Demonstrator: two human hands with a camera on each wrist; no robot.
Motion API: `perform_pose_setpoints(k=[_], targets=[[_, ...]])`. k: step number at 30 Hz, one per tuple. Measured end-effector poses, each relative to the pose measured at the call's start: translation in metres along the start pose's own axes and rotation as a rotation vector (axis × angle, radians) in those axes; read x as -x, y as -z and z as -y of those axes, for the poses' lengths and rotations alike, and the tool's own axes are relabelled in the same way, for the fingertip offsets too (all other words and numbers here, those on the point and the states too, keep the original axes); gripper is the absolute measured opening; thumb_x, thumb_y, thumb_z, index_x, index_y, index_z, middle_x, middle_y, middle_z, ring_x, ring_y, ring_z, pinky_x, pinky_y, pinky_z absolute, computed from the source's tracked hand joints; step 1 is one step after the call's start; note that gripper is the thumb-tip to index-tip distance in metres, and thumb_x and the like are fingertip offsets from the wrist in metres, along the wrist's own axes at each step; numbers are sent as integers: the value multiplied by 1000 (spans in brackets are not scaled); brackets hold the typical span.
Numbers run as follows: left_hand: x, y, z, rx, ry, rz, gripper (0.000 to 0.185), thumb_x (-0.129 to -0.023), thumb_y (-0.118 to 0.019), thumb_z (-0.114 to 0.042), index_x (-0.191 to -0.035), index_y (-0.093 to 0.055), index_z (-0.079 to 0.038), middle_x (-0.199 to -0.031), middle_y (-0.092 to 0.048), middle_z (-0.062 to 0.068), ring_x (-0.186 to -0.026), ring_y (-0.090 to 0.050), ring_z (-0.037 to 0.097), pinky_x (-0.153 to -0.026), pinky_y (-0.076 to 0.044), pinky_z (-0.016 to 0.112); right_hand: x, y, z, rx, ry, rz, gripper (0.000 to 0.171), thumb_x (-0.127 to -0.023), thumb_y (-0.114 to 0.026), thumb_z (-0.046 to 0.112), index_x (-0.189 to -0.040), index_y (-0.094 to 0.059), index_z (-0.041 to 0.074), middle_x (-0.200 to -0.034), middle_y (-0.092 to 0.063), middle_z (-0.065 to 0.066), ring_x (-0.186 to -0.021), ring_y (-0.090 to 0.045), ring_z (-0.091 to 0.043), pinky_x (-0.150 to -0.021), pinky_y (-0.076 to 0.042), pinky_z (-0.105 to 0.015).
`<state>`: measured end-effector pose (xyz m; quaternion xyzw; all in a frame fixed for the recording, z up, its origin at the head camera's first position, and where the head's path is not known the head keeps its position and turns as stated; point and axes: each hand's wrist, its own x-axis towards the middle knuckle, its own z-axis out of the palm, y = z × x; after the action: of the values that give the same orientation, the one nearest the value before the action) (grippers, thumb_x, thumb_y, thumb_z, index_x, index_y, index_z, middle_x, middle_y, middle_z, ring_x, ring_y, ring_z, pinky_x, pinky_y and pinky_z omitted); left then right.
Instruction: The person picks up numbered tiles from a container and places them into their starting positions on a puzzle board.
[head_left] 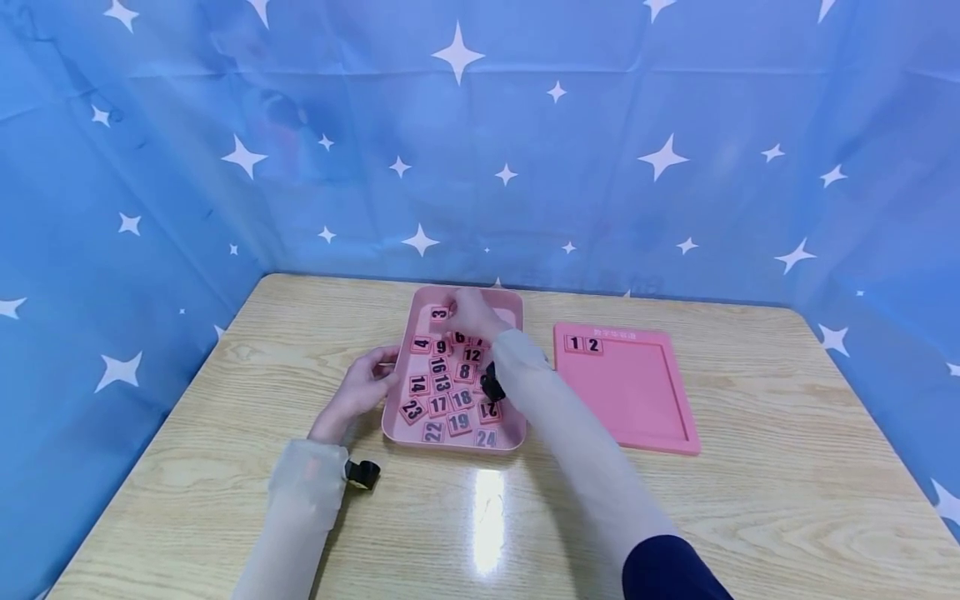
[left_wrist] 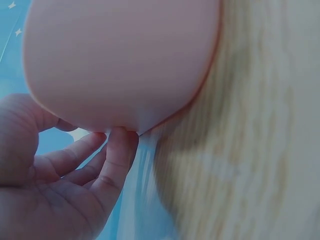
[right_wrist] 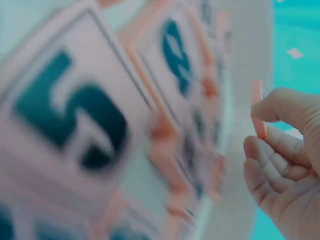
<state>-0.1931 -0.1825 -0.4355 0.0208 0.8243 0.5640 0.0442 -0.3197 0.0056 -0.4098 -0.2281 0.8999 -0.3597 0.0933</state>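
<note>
A pink tray (head_left: 504, 442) holds several loose number tiles. In its far part my right hand (head_left: 474, 315) pinches a small tile (head_left: 439, 314) marked 3 between thumb and fingers; the right wrist view shows this tile (right_wrist: 257, 110) edge-on. My left hand (head_left: 363, 385) is at the tray's left side, its relaxed, bent fingers touching the outer wall, which the left wrist view shows close up (left_wrist: 120, 65). Part of the left thumb is hidden behind the tray there. Close to the right wrist camera lies a tile marked 5 (right_wrist: 75, 110).
To the right of the tray lies a pink framed board (head_left: 622, 392), with tiles 1 (head_left: 574, 344) and 2 (head_left: 594, 345) side by side at its upper left. A wooden table (head_left: 765, 433) carries both. Behind it hangs a blue star-patterned curtain (head_left: 525, 208).
</note>
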Motion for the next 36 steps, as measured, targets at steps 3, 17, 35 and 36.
perform_pose_setpoints(k=[3, 17, 35, 36], targets=[[0, 0, 0, 4, -1, 2, 46, -86, -50, 8, -131, -44, 10, -123, -51, 29, -105, -52, 36, -86, -49, 38, 14, 20, 4, 11, -26, -12, 28, -78, -75, 17, -100, -64, 4, -87, -62, -5, -75, -57, -16, -68, -49, -27], [1, 4, 4, -6, 17, 9, 47, -86, -50, 7, -132, -43, 11, -122, -50, 29, -105, -51, 37, -83, -50, 35, 100, 92, -24, 36, 92, -80, 33, -76, -69, 2, -108, -63, -4, -97, -65, -15, -88, -60, -25, -78, -51, -35], [2, -1, -2, -17, 26, 20, 47, -87, -49, 5, -133, -42, 10, -123, -49, 28, -107, -50, 36, -82, -48, 30, 206, 136, -124, 141, -70, -179, 25, -75, -68, -6, -98, -63, -13, -85, -65, -19, -77, -61, -29, -68, -51, -33], [2, -1, -2, -15, 25, 23, 46, -87, -49, 5, -133, -42, 10, -123, -49, 28, -107, -50, 36, -81, -48, 30, 208, 136, -127, 144, -83, -181, 25, -74, -69, -6, -98, -64, -13, -83, -65, -18, -75, -61, -28, -66, -51, -31]])
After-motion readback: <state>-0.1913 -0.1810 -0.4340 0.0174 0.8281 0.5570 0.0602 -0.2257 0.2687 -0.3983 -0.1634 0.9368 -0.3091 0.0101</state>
